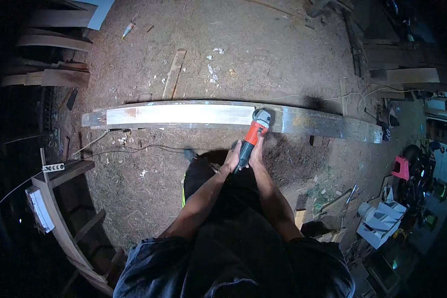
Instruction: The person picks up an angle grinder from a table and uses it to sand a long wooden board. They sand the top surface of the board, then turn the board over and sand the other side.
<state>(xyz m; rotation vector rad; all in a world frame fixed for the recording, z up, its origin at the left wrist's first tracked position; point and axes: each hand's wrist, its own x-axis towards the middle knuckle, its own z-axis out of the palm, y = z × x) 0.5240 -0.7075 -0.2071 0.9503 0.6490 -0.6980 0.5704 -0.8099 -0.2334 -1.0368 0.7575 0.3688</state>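
Note:
Both my hands grip a red and black angle grinder (253, 138) from its two sides. My left hand (233, 158) wraps the left of its dark body, and my right hand (257, 153) closes round the right. The grinder's metal head rests on or just over a long wooden beam (323, 124) lying across in front of me. Left of the head, a long pale board (184, 114) or bright smooth strip runs along the beam's top. Right of it the beam's surface is dark and weathered. The disc's contact with the wood is hidden under the head.
A wooden frame (59, 218) with a power strip (53, 168) stands at left. Cords cross the dirt floor near the beam. Stacked planks (64, 78) lie at upper left. At right are a pink stool (401, 168), a white box (380, 226) and wood scraps.

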